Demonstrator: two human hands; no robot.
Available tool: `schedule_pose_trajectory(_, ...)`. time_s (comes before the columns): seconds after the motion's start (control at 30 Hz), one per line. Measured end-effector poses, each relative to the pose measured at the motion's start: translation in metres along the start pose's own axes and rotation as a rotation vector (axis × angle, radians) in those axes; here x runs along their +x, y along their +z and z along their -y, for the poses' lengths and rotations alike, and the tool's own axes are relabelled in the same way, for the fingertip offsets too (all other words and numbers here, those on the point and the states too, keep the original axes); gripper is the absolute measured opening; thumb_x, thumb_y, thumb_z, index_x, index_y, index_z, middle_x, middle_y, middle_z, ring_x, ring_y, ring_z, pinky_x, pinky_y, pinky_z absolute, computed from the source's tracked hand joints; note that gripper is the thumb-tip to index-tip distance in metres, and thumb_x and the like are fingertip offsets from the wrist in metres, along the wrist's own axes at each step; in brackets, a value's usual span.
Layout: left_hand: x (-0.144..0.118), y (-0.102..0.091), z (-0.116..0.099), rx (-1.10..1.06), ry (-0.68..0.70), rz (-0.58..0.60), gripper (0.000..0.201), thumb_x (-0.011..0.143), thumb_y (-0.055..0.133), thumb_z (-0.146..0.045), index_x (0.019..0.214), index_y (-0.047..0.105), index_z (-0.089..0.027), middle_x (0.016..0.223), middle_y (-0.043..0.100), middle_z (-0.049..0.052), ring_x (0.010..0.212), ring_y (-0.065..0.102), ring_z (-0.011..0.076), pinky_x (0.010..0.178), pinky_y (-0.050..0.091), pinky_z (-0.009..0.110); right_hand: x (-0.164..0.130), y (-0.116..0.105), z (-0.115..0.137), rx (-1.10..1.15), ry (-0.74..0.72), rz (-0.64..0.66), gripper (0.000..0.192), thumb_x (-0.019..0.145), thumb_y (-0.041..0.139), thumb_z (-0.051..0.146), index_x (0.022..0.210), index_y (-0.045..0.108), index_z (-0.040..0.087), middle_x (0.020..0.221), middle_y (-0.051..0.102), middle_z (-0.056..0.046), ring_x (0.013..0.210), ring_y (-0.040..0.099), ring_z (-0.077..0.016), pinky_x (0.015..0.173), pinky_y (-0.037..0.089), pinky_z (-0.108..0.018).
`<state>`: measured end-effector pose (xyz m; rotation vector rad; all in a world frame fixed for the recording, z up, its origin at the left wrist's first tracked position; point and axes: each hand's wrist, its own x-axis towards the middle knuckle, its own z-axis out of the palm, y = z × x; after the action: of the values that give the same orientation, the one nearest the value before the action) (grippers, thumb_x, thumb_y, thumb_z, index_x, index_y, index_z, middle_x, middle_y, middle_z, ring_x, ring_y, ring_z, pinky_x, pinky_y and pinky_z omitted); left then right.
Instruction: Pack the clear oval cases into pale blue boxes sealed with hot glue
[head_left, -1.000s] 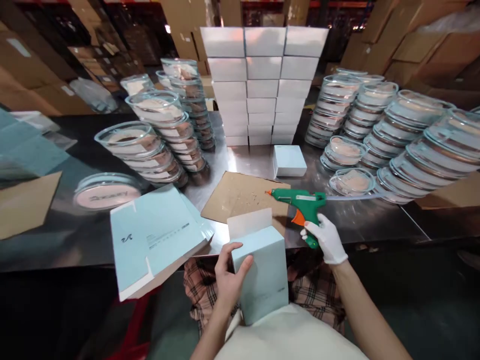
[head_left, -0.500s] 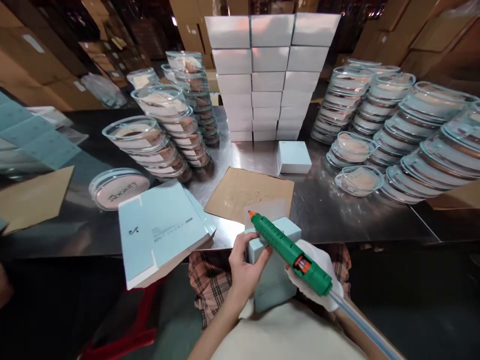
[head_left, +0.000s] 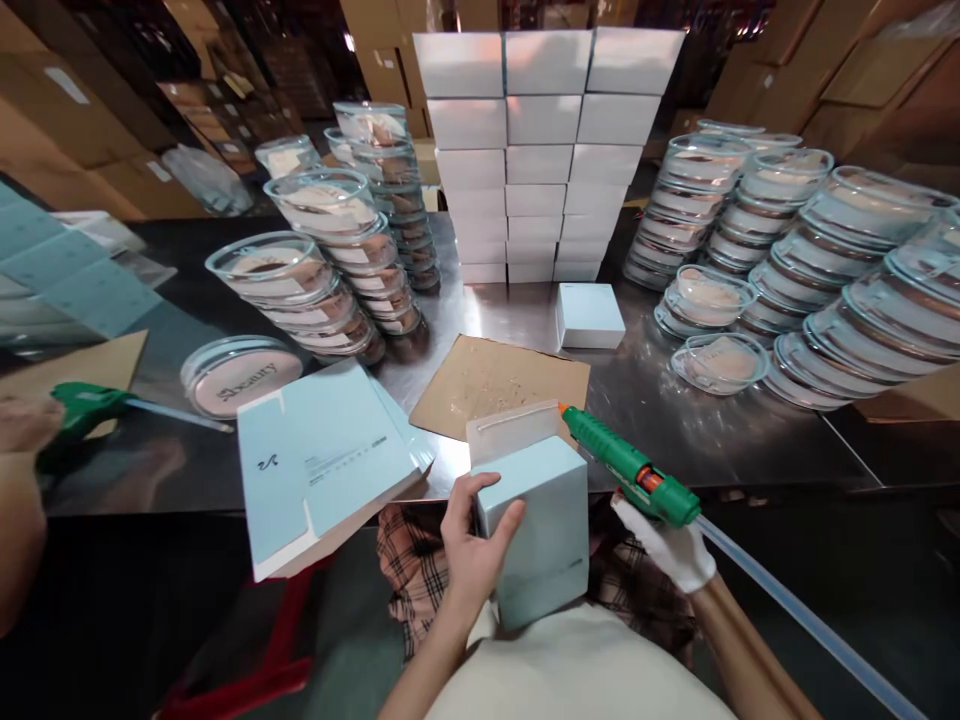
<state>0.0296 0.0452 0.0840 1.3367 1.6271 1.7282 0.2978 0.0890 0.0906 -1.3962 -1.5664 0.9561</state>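
- My left hand [head_left: 475, 540] pinches the box [head_left: 551, 540], flap [head_left: 511, 442] up
- My right hand [head_left: 673, 548] grips the gun [head_left: 619, 454]
- I'd hold the box steady, glue [head_left: 517, 416] thin and even

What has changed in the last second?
The right hand brought the glue gun leftward over the raised flap, then moved it rightward; its tip is now at the flap's right end, and a pale line runs along the flap. At far left, a second glue gun in a co-worker's hand came into view. The left hand still grips the blue box, the right the gun; the stacked boxes stayed.
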Motion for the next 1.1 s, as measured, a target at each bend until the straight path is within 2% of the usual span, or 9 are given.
schedule_pose_trajectory(0.23,0.004,-0.011,0.005,-0.005,-0.11,-0.054,0.032,0.081,0.078,-0.048,0.099,0.07,-0.023,0.094,0.07,0.003,0.086,0.066,0.0211,0.076,0.053,0.031,0.047,0.019,0.008,0.481,0.395,0.095,0.046,0.082,0.07,0.054,0.099,0.078,0.012,0.049,0.057,0.001,0.043,0.047,-0.0131,0.042,0.038,-0.025)
schedule_pose_trajectory(0.37,0.003,-0.013,0.006,-0.042,-0.137,-0.045,0.034,0.08,0.078,-0.051,0.097,0.069,-0.023,0.093,0.069,0.002,0.085,0.065,0.0207,0.076,0.053,0.03,0.09,0.048,0.009,0.43,0.478,0.162,0.044,0.085,0.063,0.055,0.088,0.074,0.012,0.06,0.068,-0.006,0.046,0.051,-0.0141,0.046,0.045,-0.027)
schedule_pose_trajectory(0.5,0.001,-0.016,0.007,-0.077,-0.137,-0.04,0.036,0.079,0.079,-0.053,0.098,0.07,-0.023,0.093,0.069,0.003,0.084,0.066,0.0209,0.076,0.053,0.03,0.102,0.037,0.013,0.284,0.481,0.154,0.042,0.083,0.074,0.053,0.063,0.065,0.018,0.059,0.068,-0.008,0.055,0.064,-0.0202,0.053,0.05,-0.03)
schedule_pose_trajectory(0.63,0.001,-0.015,0.004,-0.089,-0.111,0.009,0.038,0.079,0.079,-0.057,0.096,0.07,-0.023,0.093,0.07,0.003,0.087,0.067,0.022,0.077,0.053,0.031,0.09,0.018,0.04,0.172,0.304,0.08,0.026,0.074,0.084,0.044,0.083,0.077,0.02,0.082,0.079,-0.006,0.086,0.074,-0.0246,0.074,0.055,-0.029)
schedule_pose_trajectory(0.73,0.0,-0.009,0.002,-0.107,-0.09,0.067,0.044,0.077,0.079,-0.063,0.093,0.07,-0.023,0.099,0.071,0.007,0.094,0.069,0.0254,0.08,0.054,0.033,0.081,0.03,0.062,0.279,0.179,0.354,0.047,0.071,0.085,0.046,0.108,0.079,0.018,0.108,0.08,-0.007,0.101,0.073,-0.0263,0.091,0.056,-0.036)
schedule_pose_trajectory(0.8,-0.002,-0.004,0.003,-0.142,-0.101,0.076,0.047,0.075,0.081,-0.064,0.094,0.067,-0.022,0.117,0.071,0.012,0.109,0.069,0.0301,0.087,0.055,0.036,0.078,0.042,0.067,0.388,0.217,0.475,0.054,0.067,0.088,0.048,0.108,0.079,0.015,0.106,0.08,-0.008,0.098,0.073,-0.0268,0.092,0.057,-0.039)
schedule_pose_trajectory(0.9,-0.002,0.001,0.007,-0.289,-0.151,0.048,0.058,0.076,0.083,-0.06,0.116,0.057,-0.027,0.133,0.066,0.014,0.115,0.07,0.0297,0.09,0.056,0.038,0.075,0.044,0.062,0.434,0.19,0.438,0.06,0.067,0.087,0.063,0.103,0.079,0.015,0.098,0.08,-0.008,0.093,0.074,-0.0256,0.09,0.057,-0.039)
schedule_pose_trajectory(1.0,0.002,0.002,0.013,-0.439,-0.112,0.045,0.072,0.083,0.081,-0.054,0.137,0.037,-0.037,0.121,0.069,0.006,0.111,0.072,0.0254,0.093,0.056,0.039,0.073,0.027,0.055,0.393,-0.137,0.643,0.079,0.072,0.072,0.084,0.111,0.078,0.016,0.118,0.076,-0.013,0.113,0.07,-0.0294,0.102,0.053,-0.045)
schedule_pose_trajectory(1.1,0.008,-0.002,0.016,-0.423,0.007,0.116,0.052,0.089,0.077,-0.05,0.13,0.05,-0.035,0.114,0.068,0.004,0.116,0.07,0.0248,0.099,0.053,0.041,0.074,0.012,0.056,0.276,-0.432,0.808,0.071,0.08,0.073,0.075,0.126,0.071,0.021,0.136,0.067,-0.015,0.125,0.065,-0.0283,0.108,0.049,-0.046)
